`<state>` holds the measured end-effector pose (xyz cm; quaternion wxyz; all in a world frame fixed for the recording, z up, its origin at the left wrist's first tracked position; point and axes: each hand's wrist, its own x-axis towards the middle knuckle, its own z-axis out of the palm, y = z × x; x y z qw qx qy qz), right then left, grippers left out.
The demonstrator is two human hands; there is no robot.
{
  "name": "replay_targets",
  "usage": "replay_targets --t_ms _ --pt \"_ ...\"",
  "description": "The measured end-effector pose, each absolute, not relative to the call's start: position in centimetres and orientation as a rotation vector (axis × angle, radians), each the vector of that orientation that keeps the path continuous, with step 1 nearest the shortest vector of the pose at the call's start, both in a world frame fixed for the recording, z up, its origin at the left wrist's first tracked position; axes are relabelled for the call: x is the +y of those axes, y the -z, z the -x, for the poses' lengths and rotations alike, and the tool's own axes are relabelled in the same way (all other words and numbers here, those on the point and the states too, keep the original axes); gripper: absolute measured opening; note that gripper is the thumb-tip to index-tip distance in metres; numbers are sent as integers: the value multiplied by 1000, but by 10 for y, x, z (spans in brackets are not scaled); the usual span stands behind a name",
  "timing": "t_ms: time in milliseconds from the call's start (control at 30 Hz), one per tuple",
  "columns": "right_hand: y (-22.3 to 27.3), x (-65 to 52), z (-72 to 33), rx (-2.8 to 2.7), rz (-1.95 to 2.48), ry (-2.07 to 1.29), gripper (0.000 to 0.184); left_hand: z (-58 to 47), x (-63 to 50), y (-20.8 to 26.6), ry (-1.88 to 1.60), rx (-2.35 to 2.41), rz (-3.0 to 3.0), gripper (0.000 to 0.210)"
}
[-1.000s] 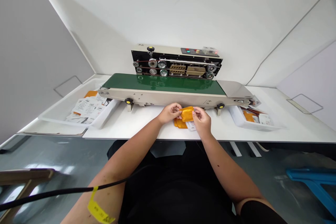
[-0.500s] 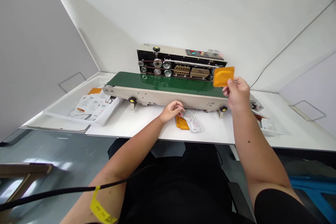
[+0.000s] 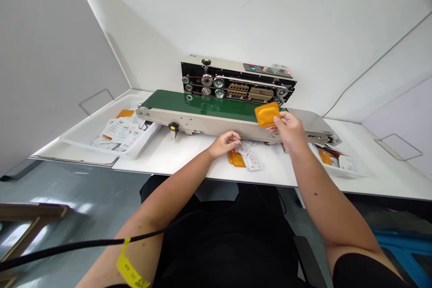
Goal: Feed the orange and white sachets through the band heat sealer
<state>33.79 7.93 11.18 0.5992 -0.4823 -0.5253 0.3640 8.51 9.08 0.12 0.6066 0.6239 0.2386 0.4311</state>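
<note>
My right hand (image 3: pixel 290 129) pinches an orange packet (image 3: pixel 267 114) by its right side, held up in front of the green conveyor belt (image 3: pixel 202 105). The packet is tilted a little and hides part of the belt. My left hand (image 3: pixel 225 144) rests low before the belt's front rail, its fingers loosely curled with a gap to the thumb. Beside its fingertips lie several small white printed packets (image 3: pixel 254 162), fanned out on the table. Partly under these are orange packets (image 3: pixel 237 159). I cannot tell whether the left fingertips touch a packet.
Behind the belt stands a band sealing machine (image 3: pixel 236 85) with rollers and heating blocks. A clear bin (image 3: pixel 130 155) of white and orange packets is at the left. Another bin (image 3: pixel 354 171) with packets sits under the belt's right end. A black cable (image 3: pixel 84 245) crosses my left arm.
My right hand has brought the orange packet down and to the left, nearer the belt. The left hand stays by the white packets. The view has shifted slightly.
</note>
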Motion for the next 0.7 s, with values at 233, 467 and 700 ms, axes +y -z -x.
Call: replay_targets --t_ms 233,467,700 --pt "-104 80 -338 -1340 1140 -833 30 -84 90 -2 -969 562 -1435 56" --pt "-153 159 -417 -698 1226 -507 17 -83 91 -1 -976 569 -1451 55" --pt "-147 199 -410 -791 1310 -790 24 -83 92 0 -973 562 -1454 54"
